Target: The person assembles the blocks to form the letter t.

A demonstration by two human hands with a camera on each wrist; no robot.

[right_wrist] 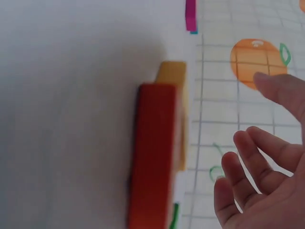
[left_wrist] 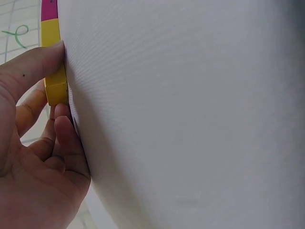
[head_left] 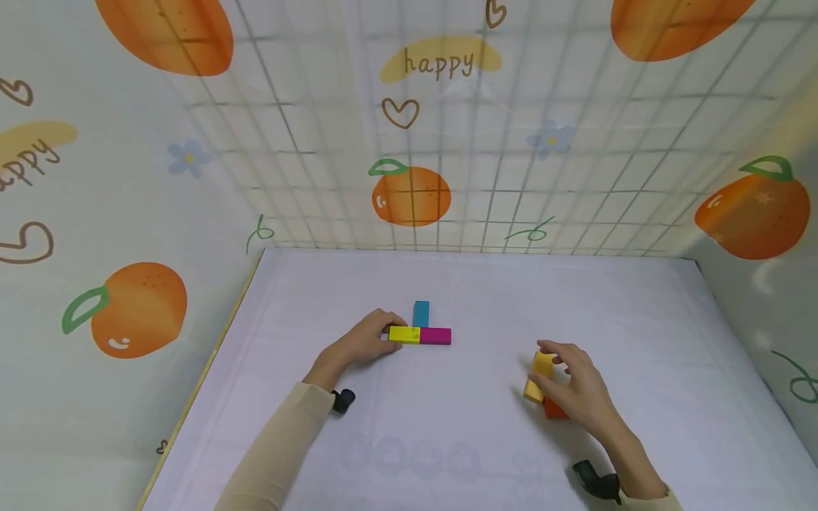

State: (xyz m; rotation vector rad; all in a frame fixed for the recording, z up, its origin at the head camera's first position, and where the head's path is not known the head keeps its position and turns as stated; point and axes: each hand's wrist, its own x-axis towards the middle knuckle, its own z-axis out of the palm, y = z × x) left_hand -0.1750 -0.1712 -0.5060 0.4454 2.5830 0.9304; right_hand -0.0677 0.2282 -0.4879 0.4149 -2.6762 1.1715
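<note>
My left hand (head_left: 367, 339) pinches a yellow block (head_left: 404, 335) between thumb and fingers, seen close up in the left wrist view. End to end with it lies a magenta block (head_left: 436, 336). A blue block (head_left: 421, 314) stretches back from where those two meet. Over on the right, my right hand (head_left: 578, 387) hovers above an orange-yellow block (head_left: 542, 365), thumb and fingers spread. The right wrist view shows the fingers apart from this block (right_wrist: 172, 71). Beside it sits a red block (right_wrist: 153, 152), partly hidden under the hand in the head view.
A white cloth covers the table (head_left: 473, 411). Behind and beside it hang pale curtains printed with oranges (head_left: 412, 196), hearts and flowers. Black wrist pieces show at the left wrist (head_left: 343, 402) and right wrist (head_left: 597, 481).
</note>
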